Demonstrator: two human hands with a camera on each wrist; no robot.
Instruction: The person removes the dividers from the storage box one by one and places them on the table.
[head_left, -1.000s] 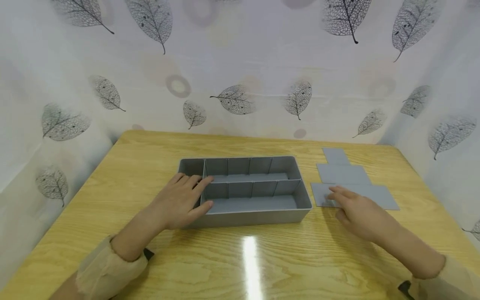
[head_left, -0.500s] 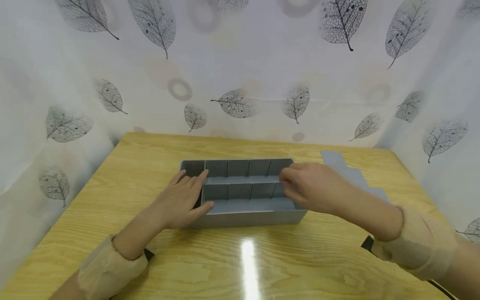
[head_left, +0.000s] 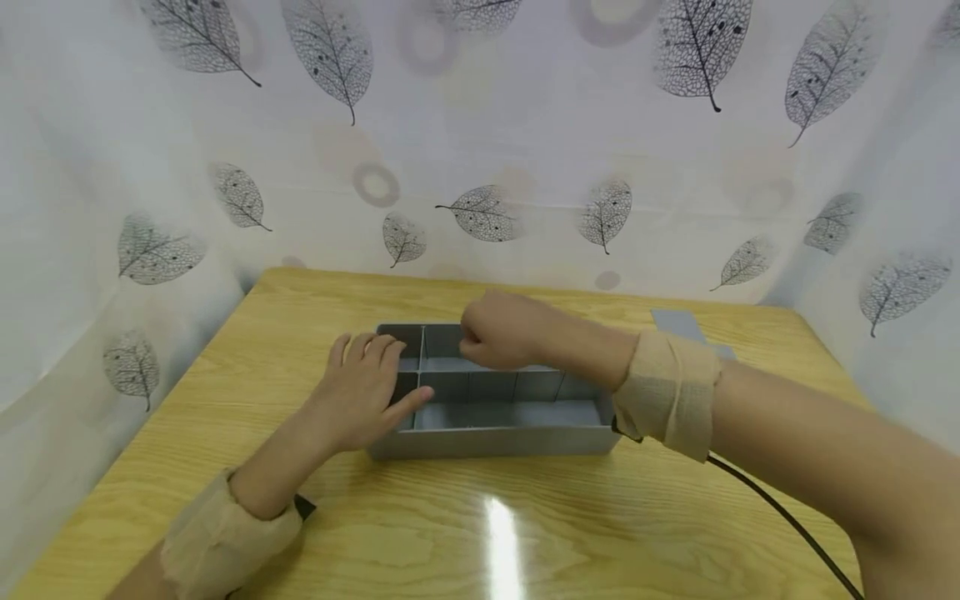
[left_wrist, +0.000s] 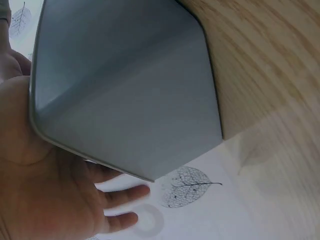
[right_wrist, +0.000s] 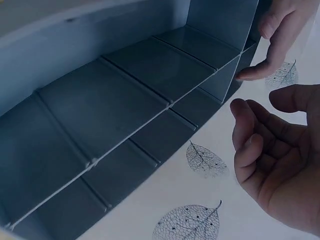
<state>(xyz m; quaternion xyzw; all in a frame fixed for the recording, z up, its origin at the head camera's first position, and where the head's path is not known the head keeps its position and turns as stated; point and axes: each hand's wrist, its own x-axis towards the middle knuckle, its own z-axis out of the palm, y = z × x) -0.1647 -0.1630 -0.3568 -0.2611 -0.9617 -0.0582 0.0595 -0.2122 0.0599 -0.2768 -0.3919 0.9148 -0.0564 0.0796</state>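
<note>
A grey divided organizer box sits on the wooden table, with a narrow section at its left and two long rows beside it. My left hand rests at the box's left end, fingers over the narrow section and thumb stretched toward the front row. In the left wrist view the palm lies beside the box's end wall. Above the back row is my right hand, partly covering the box. The right wrist view shows that hand's fingers loosely curled, thumb apart, and nothing held.
Flat grey panels lie right of the box, partly hidden by the right forearm. A black cable trails from the right wrist wrap. A leaf-print curtain rises behind the table.
My right hand has left the grey panels and moved left across the box to above its back row. The left hand stays at the box's left end.
</note>
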